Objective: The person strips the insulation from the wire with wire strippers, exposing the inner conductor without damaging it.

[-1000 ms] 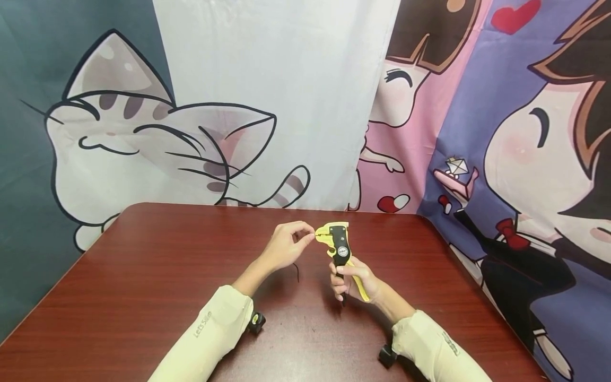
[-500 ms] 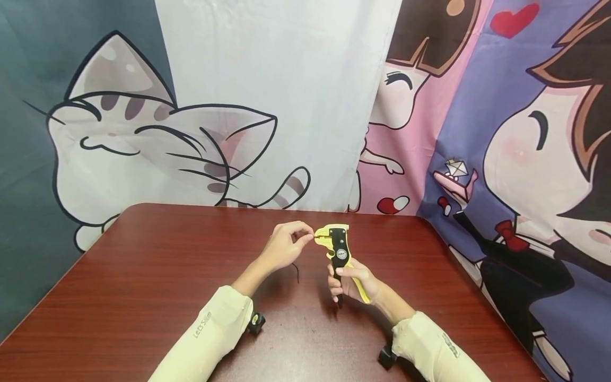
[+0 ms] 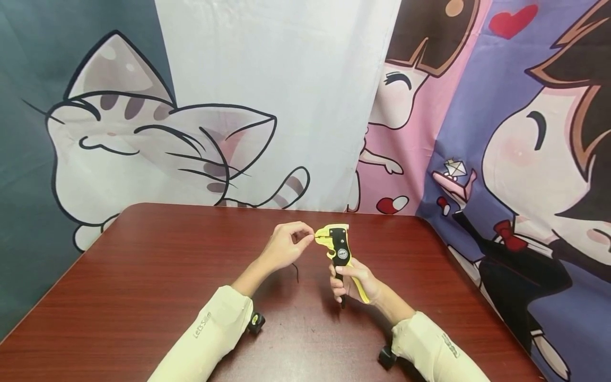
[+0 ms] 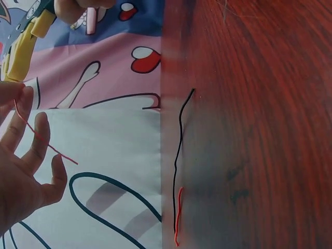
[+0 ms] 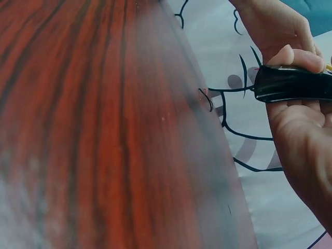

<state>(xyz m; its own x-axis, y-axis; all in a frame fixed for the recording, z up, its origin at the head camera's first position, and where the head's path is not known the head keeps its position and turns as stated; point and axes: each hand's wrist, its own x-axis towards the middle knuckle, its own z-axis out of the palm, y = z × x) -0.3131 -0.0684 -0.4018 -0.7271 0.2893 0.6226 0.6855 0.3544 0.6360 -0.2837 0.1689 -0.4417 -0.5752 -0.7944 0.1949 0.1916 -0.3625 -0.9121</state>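
Observation:
My right hand (image 3: 359, 278) grips a yellow and black wire stripper (image 3: 340, 245) by its handles, above the table, its head pointing left. My left hand (image 3: 281, 248) pinches a thin red wire (image 4: 39, 136) between thumb and forefinger, right at the mouth of the stripper. The wire's free length trails across the other fingers in the left wrist view. Its far end is hidden by the fingertips and the yellow tool head (image 4: 21, 54). In the right wrist view the black handle (image 5: 293, 85) lies across the curled fingers.
A black wire (image 4: 175, 166) lies on the dark red wooden table (image 3: 191, 254) below my left hand, with a short red wire piece (image 4: 179, 215) beside it. A cartoon-printed cloth (image 3: 286, 63) hangs behind the table's far edge.
The stripper has tilted very slightly and swung back in my right hand. My left hand stays in place with the red wire at the tool's mouth.

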